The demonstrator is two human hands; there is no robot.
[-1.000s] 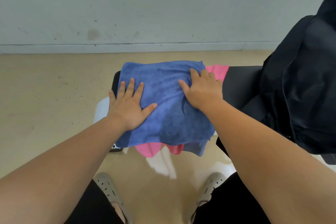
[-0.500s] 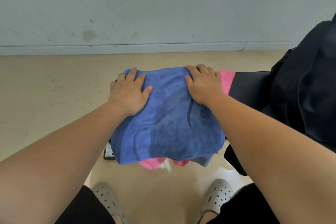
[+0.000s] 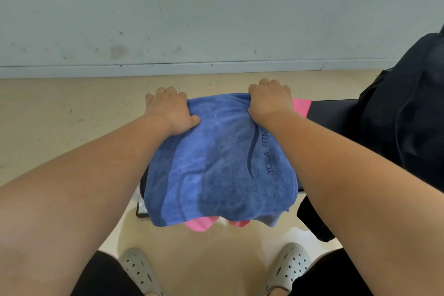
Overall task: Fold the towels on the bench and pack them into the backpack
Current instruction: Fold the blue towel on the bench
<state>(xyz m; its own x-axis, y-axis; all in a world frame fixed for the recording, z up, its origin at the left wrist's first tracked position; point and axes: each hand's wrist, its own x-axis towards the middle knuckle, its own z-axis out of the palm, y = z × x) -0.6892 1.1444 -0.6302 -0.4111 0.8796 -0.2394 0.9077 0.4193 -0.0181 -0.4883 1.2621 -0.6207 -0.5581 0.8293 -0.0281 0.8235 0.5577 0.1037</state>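
A blue towel [image 3: 216, 170] printed "YOGA FITNESS" lies spread over the left end of a black bench [image 3: 334, 115]. A pink towel [image 3: 301, 107] lies under it, peeking out at the far right and at the near edge. My left hand [image 3: 168, 110] curls over the blue towel's far left corner, thumb on top. My right hand [image 3: 269, 101] grips the far edge at the right corner, fingers wrapped behind the cloth. A black backpack [image 3: 408, 115] stands on the bench's right end.
Beige floor runs to a pale wall [image 3: 216, 19] just beyond the bench. My two grey perforated shoes [image 3: 286, 269] stand on the floor below the bench's near edge. A black strap or cloth [image 3: 312, 221] hangs off the bench at the right.
Both hands have slid from flat on the middle of the blue towel to its far edge and closed over the two far corners. The view has tilted down a little.
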